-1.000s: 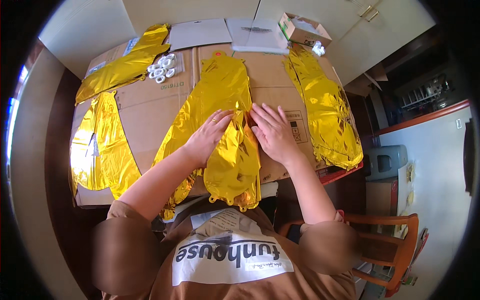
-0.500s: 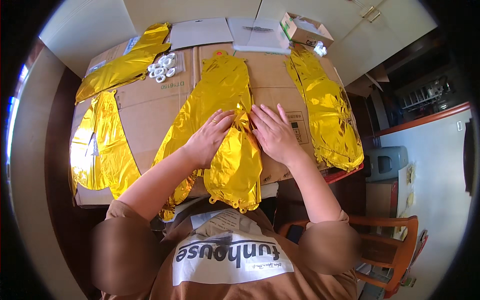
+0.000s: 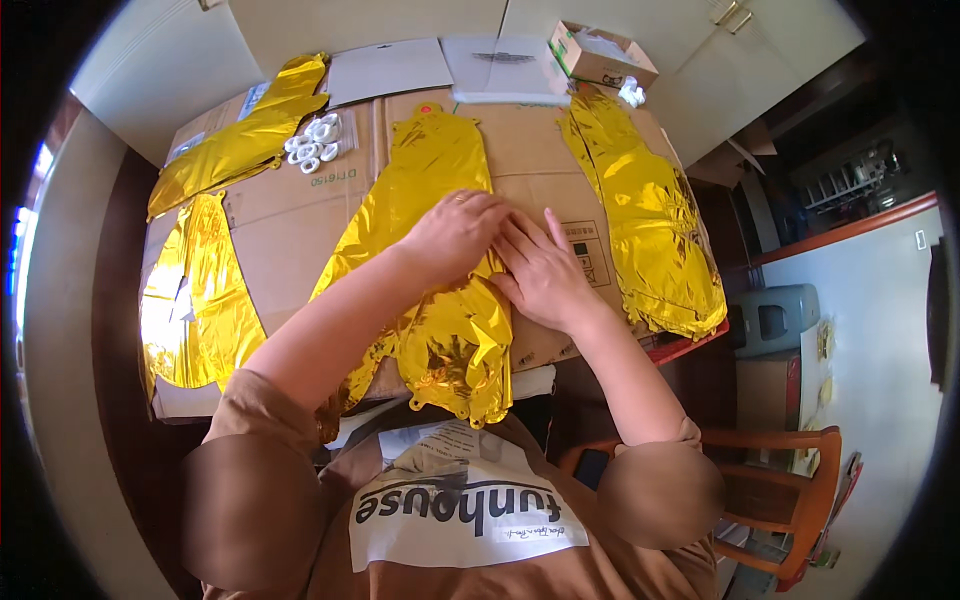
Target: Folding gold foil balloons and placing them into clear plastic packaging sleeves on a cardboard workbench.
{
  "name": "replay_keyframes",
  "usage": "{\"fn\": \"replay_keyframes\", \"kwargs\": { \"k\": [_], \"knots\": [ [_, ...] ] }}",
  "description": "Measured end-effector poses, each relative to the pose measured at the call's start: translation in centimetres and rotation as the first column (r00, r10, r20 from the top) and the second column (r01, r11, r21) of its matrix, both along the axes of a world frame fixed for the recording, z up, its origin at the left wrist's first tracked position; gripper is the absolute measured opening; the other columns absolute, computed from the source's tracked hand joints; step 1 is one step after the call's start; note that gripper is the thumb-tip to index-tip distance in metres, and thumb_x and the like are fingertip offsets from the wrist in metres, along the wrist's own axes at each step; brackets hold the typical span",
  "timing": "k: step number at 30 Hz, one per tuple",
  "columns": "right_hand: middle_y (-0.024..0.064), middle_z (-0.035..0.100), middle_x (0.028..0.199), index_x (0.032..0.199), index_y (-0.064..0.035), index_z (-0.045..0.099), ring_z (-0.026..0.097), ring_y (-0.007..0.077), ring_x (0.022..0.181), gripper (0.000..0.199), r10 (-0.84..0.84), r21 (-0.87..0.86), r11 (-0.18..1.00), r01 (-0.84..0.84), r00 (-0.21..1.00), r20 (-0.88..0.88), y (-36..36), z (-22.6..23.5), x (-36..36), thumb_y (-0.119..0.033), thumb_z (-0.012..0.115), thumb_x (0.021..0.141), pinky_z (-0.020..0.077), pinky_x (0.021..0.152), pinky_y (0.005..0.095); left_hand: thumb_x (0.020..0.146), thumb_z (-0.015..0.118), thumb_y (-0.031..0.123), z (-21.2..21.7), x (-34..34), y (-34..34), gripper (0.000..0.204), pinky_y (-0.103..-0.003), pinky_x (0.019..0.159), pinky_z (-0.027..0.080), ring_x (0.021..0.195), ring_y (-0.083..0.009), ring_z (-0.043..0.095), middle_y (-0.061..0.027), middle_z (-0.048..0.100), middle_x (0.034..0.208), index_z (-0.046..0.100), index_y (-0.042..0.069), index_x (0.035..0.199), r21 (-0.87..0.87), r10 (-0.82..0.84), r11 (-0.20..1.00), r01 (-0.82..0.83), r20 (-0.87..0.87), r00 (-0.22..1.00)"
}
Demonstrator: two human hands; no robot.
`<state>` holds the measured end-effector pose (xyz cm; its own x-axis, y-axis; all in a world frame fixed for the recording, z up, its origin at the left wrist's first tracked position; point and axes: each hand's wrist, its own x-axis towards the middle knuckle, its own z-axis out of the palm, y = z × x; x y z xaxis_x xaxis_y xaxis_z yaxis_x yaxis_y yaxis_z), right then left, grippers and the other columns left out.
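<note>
A flat gold foil balloon [image 3: 440,150], creased and shiny, lies down the middle of the cardboard-covered table. Its near end [image 3: 455,350] hangs toward me over the table edge, with small holed tabs along the rim. My left hand [image 3: 460,235] rests on the balloon, fingers stretched toward the right and partly over the fingertips of my other hand. Flat along the balloon's right edge lies my right hand [image 3: 543,275], fingers extended and thumb apart. The foil under both hands is hidden.
More gold foil balloons lie at the far left [image 3: 235,140], near left [image 3: 205,290] and right [image 3: 645,220]. White rings [image 3: 315,142] sit beside the far-left one. A small open box [image 3: 605,55] stands at the back. A wooden chair [image 3: 775,480] is at my right.
My left hand has slid right and slightly away from me, now meeting my right hand's fingertips. The raised foil fold between my hands is now covered. The view has shifted slightly.
</note>
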<state>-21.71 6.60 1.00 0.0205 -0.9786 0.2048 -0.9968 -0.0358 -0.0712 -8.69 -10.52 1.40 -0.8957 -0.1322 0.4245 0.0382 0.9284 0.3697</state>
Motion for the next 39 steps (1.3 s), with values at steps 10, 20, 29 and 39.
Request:
{"fn": "replay_keyframes", "kwargs": {
  "k": [10,20,29,39],
  "knots": [
    [0.0164,0.04,0.159,0.152,-0.0028,0.044,0.032,0.0348,0.15,0.071,0.075,0.14,0.986,-0.085,0.995,0.071,6.4,1.7,2.9,-0.044,0.061,0.096,0.0173,0.124,0.0575,0.091,0.062,0.006,-2.4,-0.2,-0.8,0.037,-0.047,0.11,0.045,0.127,-0.0368,0.057,-0.0164,0.062,0.134,0.064,0.0,0.127,-0.002,-0.004,1.0,0.004,-0.1,0.995],
    [0.0171,0.057,0.145,0.139,-0.0032,0.058,0.05,0.0323,0.139,0.046,0.09,-0.075,0.995,-0.062,0.875,0.475,7.8,3.1,3.1,-0.03,0.059,0.102,0.0261,0.12,0.0598,0.093,0.062,0.012,-2.2,-0.1,-0.7,0.037,-0.047,0.111,0.043,0.129,-0.0368,0.055,-0.0158,0.06,0.138,0.063,0.0,0.128,-0.01,0.018,1.0,-0.018,-0.066,0.998],
    [0.0227,0.042,0.155,0.144,0.0009,0.05,0.036,0.04,0.146,0.059,-0.11,-0.03,0.993,0.114,0.987,0.116,3.2,-0.5,5.5,-0.031,0.063,0.096,0.0181,0.121,0.0622,0.093,0.059,0.014,-2.7,-0.4,-1.0,0.035,-0.045,0.112,0.042,0.13,-0.0332,0.054,-0.0147,0.06,0.136,0.063,0.001,0.125,-0.037,0.024,0.999,-0.027,-0.089,0.996],
    [0.0218,0.04,0.157,0.146,-0.0008,0.049,0.037,0.0399,0.146,0.061,-0.118,-0.004,0.993,0.118,0.991,0.063,3.4,0.0,5.6,-0.031,0.065,0.095,0.02,0.121,0.0609,0.09,0.069,0.029,-1.4,-2.5,-5.6,0.051,-0.049,0.113,0.04,0.134,-0.0361,0.051,-0.0163,0.057,0.142,0.056,0.007,0.133,-0.088,-0.092,0.991,0.097,0.067,0.994]
  ]
}}
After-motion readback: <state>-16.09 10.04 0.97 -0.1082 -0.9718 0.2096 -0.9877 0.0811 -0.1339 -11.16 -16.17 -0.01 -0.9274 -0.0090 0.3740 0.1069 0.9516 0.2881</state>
